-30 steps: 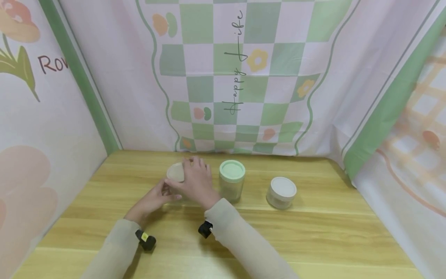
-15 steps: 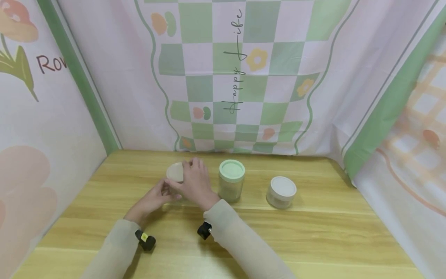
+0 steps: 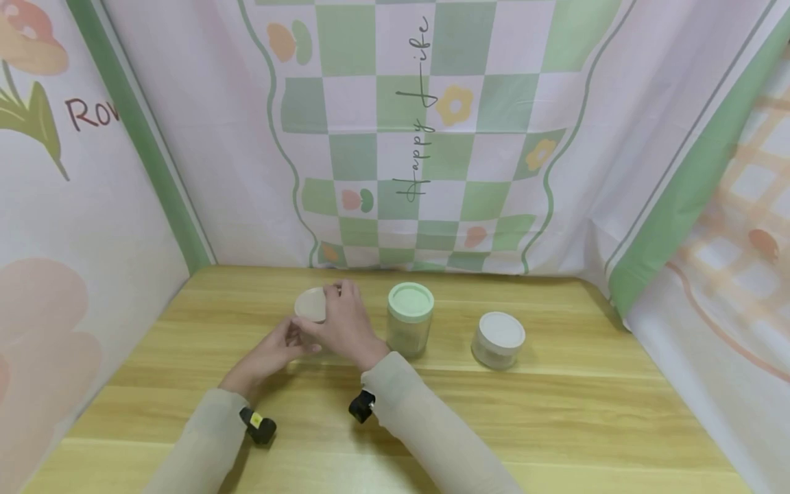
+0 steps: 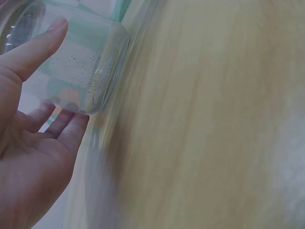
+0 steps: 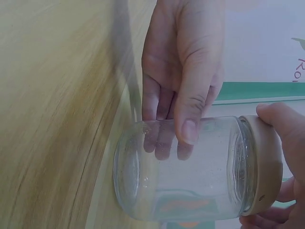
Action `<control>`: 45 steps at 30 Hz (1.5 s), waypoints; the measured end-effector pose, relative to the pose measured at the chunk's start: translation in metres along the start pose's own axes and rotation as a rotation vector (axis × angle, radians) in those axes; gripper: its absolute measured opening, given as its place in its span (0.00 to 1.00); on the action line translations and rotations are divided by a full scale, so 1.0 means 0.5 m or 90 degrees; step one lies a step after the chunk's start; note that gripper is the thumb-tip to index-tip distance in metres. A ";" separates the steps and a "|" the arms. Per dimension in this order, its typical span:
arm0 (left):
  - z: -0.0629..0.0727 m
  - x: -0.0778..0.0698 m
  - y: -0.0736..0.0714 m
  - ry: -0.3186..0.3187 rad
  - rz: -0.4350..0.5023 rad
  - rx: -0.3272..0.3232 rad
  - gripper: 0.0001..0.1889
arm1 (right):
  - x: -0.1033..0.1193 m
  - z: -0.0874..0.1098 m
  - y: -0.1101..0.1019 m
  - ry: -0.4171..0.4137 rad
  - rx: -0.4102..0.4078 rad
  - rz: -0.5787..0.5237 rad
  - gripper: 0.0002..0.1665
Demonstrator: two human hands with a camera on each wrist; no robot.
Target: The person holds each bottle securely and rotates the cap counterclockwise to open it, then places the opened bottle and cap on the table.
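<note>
A clear glass jar [image 5: 200, 179] with a beige lid [image 5: 267, 164] stands at the left of the table. My left hand [image 3: 271, 350] grips its glass body, thumb [image 4: 45, 45] on the near side and fingers round the far side. The jar looks empty apart from small specks on the glass in the left wrist view. My right hand [image 3: 347, 326] holds the lid by its rim from above, thumb on one edge and fingers curled over the other. In the head view that hand covers part of the lid.
A taller jar with a mint green lid [image 3: 411, 302] stands close to the right of my right hand. Farther right is a short jar with a white lid [image 3: 502, 331]. A patterned cloth [image 3: 407, 158] hangs behind the wooden table [image 3: 555, 425].
My right hand has shifted very slightly left, its fingers drawn in a little round the lid. My left hand and the jars stay where they were.
</note>
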State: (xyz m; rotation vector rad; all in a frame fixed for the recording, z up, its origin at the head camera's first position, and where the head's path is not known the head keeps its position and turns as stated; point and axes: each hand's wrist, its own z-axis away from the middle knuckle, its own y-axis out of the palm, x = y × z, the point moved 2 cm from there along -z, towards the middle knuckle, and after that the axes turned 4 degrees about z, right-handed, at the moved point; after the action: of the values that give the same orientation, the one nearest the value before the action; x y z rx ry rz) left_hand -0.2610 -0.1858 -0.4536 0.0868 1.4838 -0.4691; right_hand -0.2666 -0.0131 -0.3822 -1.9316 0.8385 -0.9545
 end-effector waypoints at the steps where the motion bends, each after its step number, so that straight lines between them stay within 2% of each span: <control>1: -0.001 0.001 0.000 0.003 0.000 0.001 0.48 | -0.001 -0.001 0.000 -0.005 0.001 -0.004 0.47; 8: -0.002 0.003 0.000 0.002 0.002 0.000 0.46 | -0.009 -0.005 0.001 -0.005 0.040 -0.042 0.48; 19: -0.003 0.004 0.003 0.006 0.010 0.004 0.48 | -0.013 -0.005 -0.016 0.009 0.042 -0.099 0.50; 30: 0.000 0.004 0.000 0.007 0.008 0.005 0.47 | 0.001 0.003 -0.059 -0.008 0.121 -0.152 0.49; 39: 0.002 0.004 -0.002 0.020 0.002 0.008 0.42 | -0.001 0.018 -0.081 0.001 0.171 -0.210 0.55; 45: 0.003 0.004 -0.004 0.028 0.010 0.014 0.45 | -0.011 0.040 -0.094 -0.017 0.199 -0.227 0.57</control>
State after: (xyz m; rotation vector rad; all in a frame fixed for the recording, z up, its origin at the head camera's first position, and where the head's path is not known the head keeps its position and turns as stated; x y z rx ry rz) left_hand -0.2600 -0.1886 -0.4549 0.1273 1.5194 -0.4734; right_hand -0.2431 0.0202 -0.3511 -1.8427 0.3073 -1.1868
